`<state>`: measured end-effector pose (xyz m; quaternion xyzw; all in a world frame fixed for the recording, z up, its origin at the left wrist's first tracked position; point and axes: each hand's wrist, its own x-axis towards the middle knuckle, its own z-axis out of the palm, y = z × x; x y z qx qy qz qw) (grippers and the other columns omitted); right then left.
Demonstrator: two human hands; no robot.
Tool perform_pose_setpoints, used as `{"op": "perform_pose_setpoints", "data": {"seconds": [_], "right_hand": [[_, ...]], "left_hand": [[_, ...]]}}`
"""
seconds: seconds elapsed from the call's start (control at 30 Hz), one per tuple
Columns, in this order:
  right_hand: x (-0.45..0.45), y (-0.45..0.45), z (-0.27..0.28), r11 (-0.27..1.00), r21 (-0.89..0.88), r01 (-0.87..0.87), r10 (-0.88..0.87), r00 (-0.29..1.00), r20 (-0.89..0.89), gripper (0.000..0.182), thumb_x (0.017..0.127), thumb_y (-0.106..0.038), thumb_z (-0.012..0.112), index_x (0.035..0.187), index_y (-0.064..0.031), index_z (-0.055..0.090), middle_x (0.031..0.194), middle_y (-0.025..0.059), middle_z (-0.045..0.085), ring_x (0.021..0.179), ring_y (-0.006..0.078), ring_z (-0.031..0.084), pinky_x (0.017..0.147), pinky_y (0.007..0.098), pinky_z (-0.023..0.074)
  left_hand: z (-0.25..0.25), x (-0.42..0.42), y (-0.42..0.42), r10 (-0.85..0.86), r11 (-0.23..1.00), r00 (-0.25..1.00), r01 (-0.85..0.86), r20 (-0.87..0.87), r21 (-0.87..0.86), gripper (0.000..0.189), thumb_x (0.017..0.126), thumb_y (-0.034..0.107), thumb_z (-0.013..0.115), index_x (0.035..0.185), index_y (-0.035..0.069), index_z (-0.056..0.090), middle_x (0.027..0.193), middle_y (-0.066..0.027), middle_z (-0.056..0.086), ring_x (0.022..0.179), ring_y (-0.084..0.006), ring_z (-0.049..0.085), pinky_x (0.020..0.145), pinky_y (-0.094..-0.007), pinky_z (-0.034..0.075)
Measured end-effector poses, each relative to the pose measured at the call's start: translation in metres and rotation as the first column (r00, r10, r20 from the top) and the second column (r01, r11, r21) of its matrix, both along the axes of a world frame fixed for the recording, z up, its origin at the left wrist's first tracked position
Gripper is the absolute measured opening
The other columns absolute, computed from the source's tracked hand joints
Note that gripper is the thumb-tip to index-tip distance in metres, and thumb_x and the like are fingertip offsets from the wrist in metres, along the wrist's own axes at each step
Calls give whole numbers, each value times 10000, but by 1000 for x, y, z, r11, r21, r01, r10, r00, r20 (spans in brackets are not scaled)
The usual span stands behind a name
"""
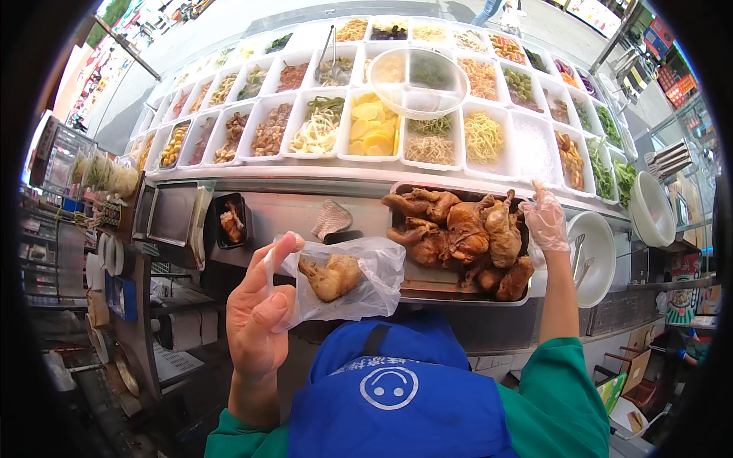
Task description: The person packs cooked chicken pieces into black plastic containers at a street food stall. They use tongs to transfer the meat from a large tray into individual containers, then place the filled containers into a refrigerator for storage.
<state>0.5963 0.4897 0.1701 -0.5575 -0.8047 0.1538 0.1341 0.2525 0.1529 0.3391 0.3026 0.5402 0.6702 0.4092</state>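
My left hand [260,309] grips the edge of a clear plastic bag [381,269], pinched between thumb and fingers. Inside the bag lies a piece of cooked chicken [330,277], pale brown. A clear disposable glove covers my right hand [545,222], which is beside the right edge of a metal tray [426,284]. Its fingers are spread and nothing shows in them. Several browned, cooked chickens or chicken pieces [467,232] are heaped in that tray.
White tubs of sliced potato [372,129], noodles [484,137] and vegetables fill the counter beyond. A clear bowl [419,80] rests on some tubs. A black container [232,220] holds meat. Right of my gloved hand, a white bowl [601,257] holds utensils. A folded cloth [332,219] lies behind the bag.
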Motion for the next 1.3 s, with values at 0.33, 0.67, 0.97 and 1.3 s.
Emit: {"op": "perform_pose_setpoints", "data": {"seconds": [0.33,0.67,0.97,1.3], "right_hand": [[-210,-219,85,625,-62,-779,674,578,-460,257,874,-259,635,1025,-53,663,930,175,693,876,388,665,785,444,529],[-237,-231,21,717,-31,-697,541,584,-605,404,902,-363,599,1211,-107,645,1206,171,651,1129,353,601,937,476,466],[-179,-210,97,617,-543,-569,387,821,-420,361,935,-251,606,1224,-37,635,1058,144,705,994,261,660,877,362,499],[-145,-197,146,691,-467,-552,-112,556,-824,315,986,-178,659,1262,-27,633,1116,8,689,1048,108,606,962,271,469]], "left_hand": [[18,25,5,-228,973,961,228,154,18,702,855,69,630,1482,-110,369,1442,-59,325,761,-36,474,688,-180,394],[-15,-4,7,-167,961,906,237,-389,140,576,908,179,681,1402,-30,472,1265,-111,431,1154,-182,482,901,-293,425],[-21,-30,9,-153,988,570,107,-807,-111,915,763,273,835,1499,-30,384,1405,-201,362,1269,-353,489,1042,-399,447],[-86,-44,42,-438,895,411,277,-800,-348,922,736,202,822,1516,22,365,1364,-181,439,1192,-396,553,976,-443,498]]}}
